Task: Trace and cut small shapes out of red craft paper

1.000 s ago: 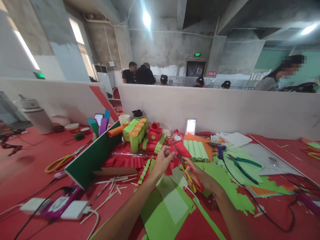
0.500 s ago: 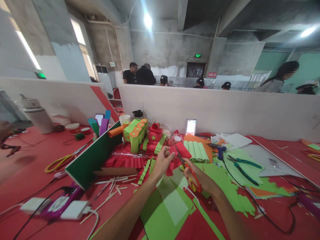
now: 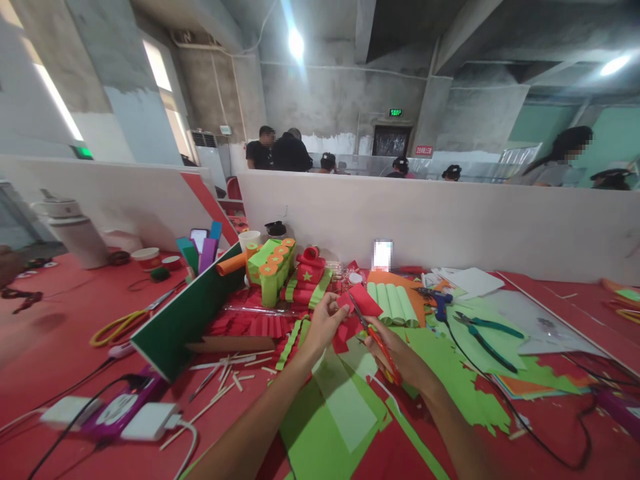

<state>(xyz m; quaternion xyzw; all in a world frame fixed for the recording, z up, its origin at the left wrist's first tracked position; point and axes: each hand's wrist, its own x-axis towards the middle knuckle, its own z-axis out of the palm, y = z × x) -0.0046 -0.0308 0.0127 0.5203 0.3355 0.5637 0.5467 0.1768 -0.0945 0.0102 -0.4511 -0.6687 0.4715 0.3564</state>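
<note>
My left hand (image 3: pixel 329 319) pinches a piece of red paper (image 3: pixel 366 300) near the middle of the table. In my right hand (image 3: pixel 393 350) is a pair of scissors (image 3: pixel 384 348) with red-orange and yellow handles, its blades against the red paper. Below the hands lie sheets of green paper (image 3: pixel 320 427). Just beyond my right hand stands a row of pale green paper rolls (image 3: pixel 393 304). Left of my left hand are red paper rolls with a star (image 3: pixel 307 275) and green paper tubes with orange tops (image 3: pixel 271 283).
A dark green board (image 3: pixel 175 327) stands on edge at left, with wooden sticks (image 3: pixel 233 380) beside it. A purple power strip (image 3: pixel 123 403) lies front left. Green-handled pliers (image 3: pixel 493 333) and a blue glue gun (image 3: pixel 441 303) lie at right. A white partition (image 3: pixel 450 227) stands behind.
The scissors' handles have drawn closer together on the red paper. My left hand stays in nearly the same place. A person's hand at the far left has shifted slightly.
</note>
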